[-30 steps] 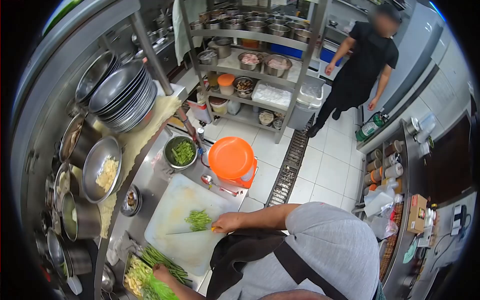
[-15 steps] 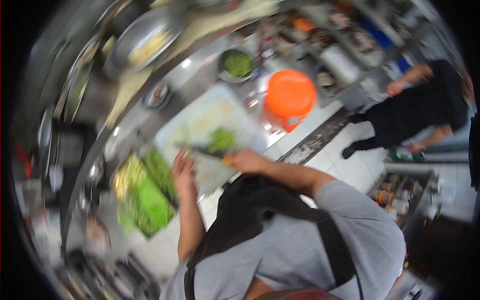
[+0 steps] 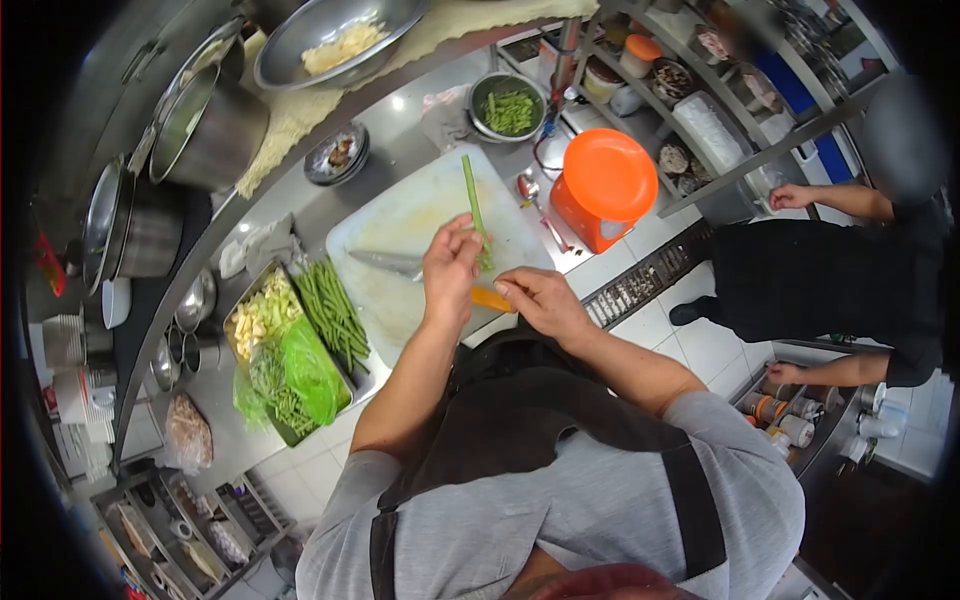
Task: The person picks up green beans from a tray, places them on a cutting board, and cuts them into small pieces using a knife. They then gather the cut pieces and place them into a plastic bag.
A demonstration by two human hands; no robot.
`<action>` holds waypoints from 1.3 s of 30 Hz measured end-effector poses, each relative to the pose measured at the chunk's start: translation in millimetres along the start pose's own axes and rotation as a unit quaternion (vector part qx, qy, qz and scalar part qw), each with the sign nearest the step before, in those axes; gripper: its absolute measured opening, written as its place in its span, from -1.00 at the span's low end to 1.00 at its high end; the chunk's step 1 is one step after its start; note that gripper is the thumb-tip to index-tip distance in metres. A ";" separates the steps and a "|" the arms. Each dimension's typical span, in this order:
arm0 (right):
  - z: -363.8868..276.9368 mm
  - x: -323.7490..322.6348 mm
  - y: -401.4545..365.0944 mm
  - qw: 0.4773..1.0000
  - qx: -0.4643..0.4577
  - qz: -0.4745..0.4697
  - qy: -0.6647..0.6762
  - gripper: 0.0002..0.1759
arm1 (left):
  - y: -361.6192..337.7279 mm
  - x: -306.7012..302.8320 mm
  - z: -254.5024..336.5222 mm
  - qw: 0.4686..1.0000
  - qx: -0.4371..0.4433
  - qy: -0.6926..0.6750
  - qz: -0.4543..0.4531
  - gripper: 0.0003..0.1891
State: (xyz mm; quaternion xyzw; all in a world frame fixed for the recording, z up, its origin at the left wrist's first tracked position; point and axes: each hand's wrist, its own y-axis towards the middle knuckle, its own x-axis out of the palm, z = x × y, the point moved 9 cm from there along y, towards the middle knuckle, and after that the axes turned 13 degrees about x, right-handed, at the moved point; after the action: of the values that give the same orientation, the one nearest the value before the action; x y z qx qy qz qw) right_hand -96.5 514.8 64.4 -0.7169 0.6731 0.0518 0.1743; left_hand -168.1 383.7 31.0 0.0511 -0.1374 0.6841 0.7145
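My left hand (image 3: 452, 268) is over the white cutting board (image 3: 400, 225), its fingers pinched on a long green bean (image 3: 472, 195) that points toward the board's far edge. Beside it, my right hand (image 3: 548, 303) grips the end of an orange-handled knife (image 3: 490, 299). The blade passes beneath my left hand and lies across the board, tip to the left. A few green pieces (image 3: 486, 260) show between the hands; my fingers partly hide them. Whole green beans (image 3: 333, 315) lie in a pile left of the board, against a tray (image 3: 347, 395).
The tray holds pale cut vegetables and a green plastic bag (image 3: 308, 370). A bowl of cut green pieces (image 3: 508, 110) and an orange lidded bucket (image 3: 605, 185) stand beyond and right of the board. Another person in black (image 3: 800, 280) stands at the right.
My left hand has moved right, from open fingers near the blade tip to a pinch on a bean. My right hand has shifted right with the knife. The view has sharpened and shifted.
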 end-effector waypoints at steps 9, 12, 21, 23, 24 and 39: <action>-3.4 -96.6 33.0 0.972 -0.041 0.219 0.073 -0.66 | 80.8 100.2 53.2 0.992 0.089 -0.010 -0.088 -0.68; 0.8 -131.6 55.4 0.948 0.031 0.180 0.260 -0.58 | 30.7 112.3 44.4 0.988 0.054 0.002 -0.144 -0.70; -28.8 -149.4 116.3 0.930 0.030 0.119 0.348 -0.63 | 7.9 115.3 32.0 0.983 0.079 0.036 -0.162 -0.74; -26.9 -143.0 117.8 0.921 0.034 0.124 0.367 -0.65 | 13.7 113.3 26.7 0.985 0.078 0.032 -0.149 -0.74; -23.5 -139.2 115.6 0.911 0.038 0.134 0.388 -0.66 | 15.7 112.0 24.9 0.987 0.076 0.027 -0.141 -0.74; 42.5 -103.6 70.9 0.947 0.104 0.143 0.268 -0.43 | 48.7 136.2 113.3 0.721 0.512 0.433 -0.175 -0.79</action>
State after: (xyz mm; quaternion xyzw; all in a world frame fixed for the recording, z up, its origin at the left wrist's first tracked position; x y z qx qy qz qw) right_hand -168.6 624.1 44.0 -0.5782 0.7923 -0.1881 0.0513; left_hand -227.2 488.3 170.1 0.1306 0.5696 0.4602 0.6683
